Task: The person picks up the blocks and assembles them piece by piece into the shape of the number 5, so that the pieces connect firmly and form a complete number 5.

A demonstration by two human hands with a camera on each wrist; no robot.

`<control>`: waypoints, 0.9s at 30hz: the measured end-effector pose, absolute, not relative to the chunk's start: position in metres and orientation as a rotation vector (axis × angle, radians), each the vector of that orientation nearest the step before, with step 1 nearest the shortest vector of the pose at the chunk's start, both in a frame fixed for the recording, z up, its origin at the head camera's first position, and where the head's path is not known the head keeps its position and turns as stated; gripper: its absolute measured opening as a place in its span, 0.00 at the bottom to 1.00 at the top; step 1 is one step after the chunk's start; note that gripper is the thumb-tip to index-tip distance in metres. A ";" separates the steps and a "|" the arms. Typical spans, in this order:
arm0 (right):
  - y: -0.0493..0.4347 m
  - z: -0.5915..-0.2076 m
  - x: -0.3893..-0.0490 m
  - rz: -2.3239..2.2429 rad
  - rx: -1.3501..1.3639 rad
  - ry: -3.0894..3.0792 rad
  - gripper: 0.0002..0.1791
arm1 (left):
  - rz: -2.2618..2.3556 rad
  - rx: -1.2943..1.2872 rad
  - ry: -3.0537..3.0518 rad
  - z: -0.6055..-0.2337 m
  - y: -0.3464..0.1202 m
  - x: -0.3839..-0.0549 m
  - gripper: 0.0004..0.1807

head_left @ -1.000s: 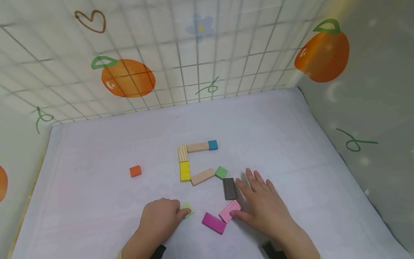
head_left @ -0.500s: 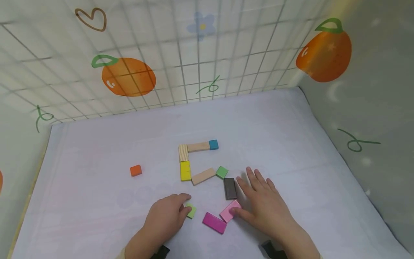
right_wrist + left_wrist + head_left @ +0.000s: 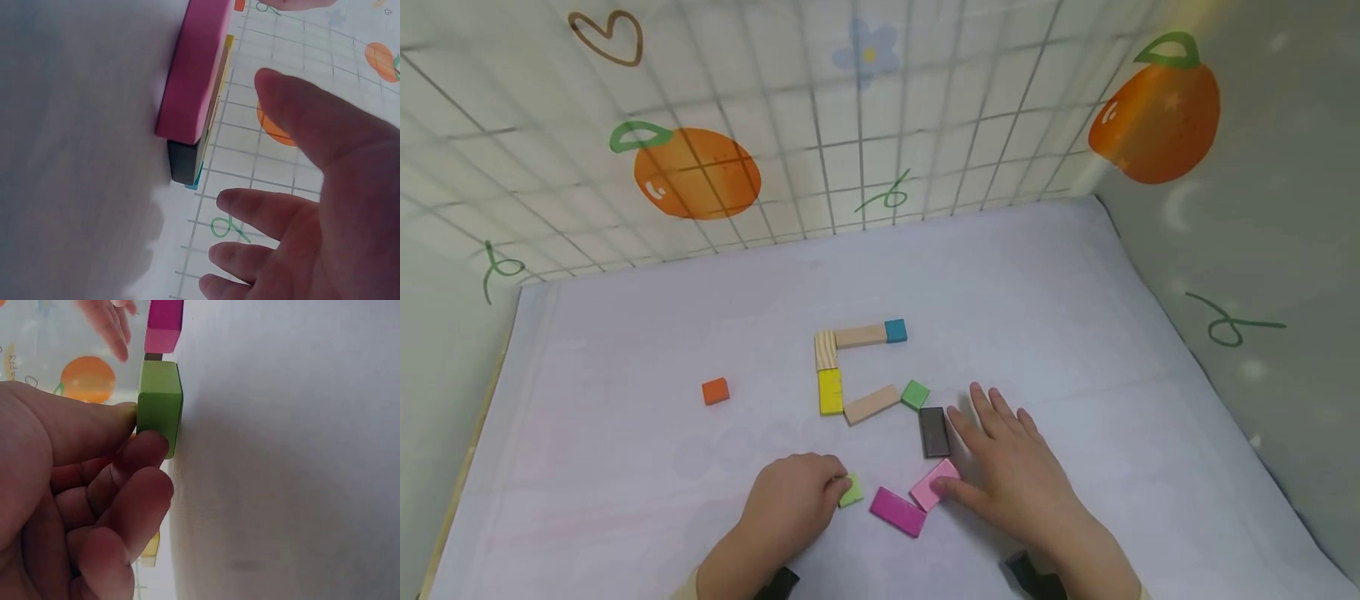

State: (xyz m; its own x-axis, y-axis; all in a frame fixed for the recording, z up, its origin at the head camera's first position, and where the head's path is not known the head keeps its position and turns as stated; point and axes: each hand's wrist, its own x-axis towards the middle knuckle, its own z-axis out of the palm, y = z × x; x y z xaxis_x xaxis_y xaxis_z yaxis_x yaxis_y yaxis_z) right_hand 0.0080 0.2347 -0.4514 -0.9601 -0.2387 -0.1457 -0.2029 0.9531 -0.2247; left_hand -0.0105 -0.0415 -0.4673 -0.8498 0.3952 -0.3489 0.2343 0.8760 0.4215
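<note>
My left hand (image 3: 793, 508) pinches a small lime-green block (image 3: 851, 491) between thumb and index finger, low over the white cloth. In the left wrist view, the thumb and a fingertip touch the sides of this block (image 3: 159, 406), and the other fingers curl loosely. Just right of it lies a magenta block (image 3: 898, 512), one corner against a pink block (image 3: 935, 484). My right hand (image 3: 1015, 467) is spread flat, its thumb overlapping the pink block in the head view. In the right wrist view, that thumb (image 3: 294, 106) stands apart from the nearest block. A dark grey block (image 3: 934, 432) lies beside its index finger.
Farther back, a yellow block (image 3: 831, 392), a striped wood block (image 3: 825, 350), plain wood blocks (image 3: 872, 405), a blue block (image 3: 896, 331) and a green block (image 3: 915, 395) form a bent line. An orange block (image 3: 716, 391) lies alone at left. Printed curtains (image 3: 925, 125) border the cloth.
My left hand has slid right with the lime-green block, bringing it closer to the magenta block. Its index finger lifted off midway and is back near the thumb. The right hand stays in place.
</note>
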 end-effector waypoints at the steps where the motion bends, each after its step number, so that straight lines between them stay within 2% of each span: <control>1: 0.234 -0.451 0.008 -0.307 -0.334 2.935 0.51 | 0.522 0.467 2.609 -0.467 -0.041 -0.010 0.08; 27: 0.233 -0.451 0.008 -0.309 -0.331 2.927 0.51 | 0.445 0.500 2.630 -0.464 -0.040 -0.007 0.10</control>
